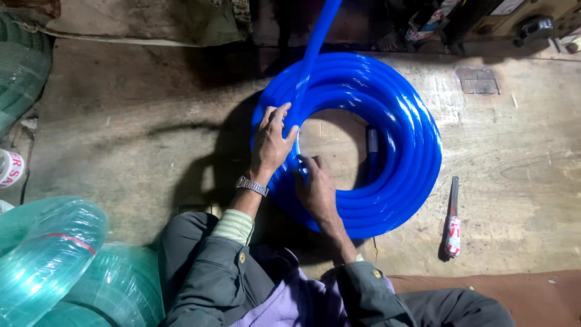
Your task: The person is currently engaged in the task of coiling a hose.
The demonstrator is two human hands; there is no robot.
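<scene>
Both hands press on a blue hose coil [387,109] lying on the floor [133,139]. The left hand [270,140] lies flat; the right hand [316,189] grips the inner rim. A knife [452,218] lies nearby.

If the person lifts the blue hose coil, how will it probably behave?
The blue hose coil would likely sag and loosen, since no tie is visible. Its glossy surface looks slippery. With many loops, it probably needs both the left hand and right hand.
</scene>
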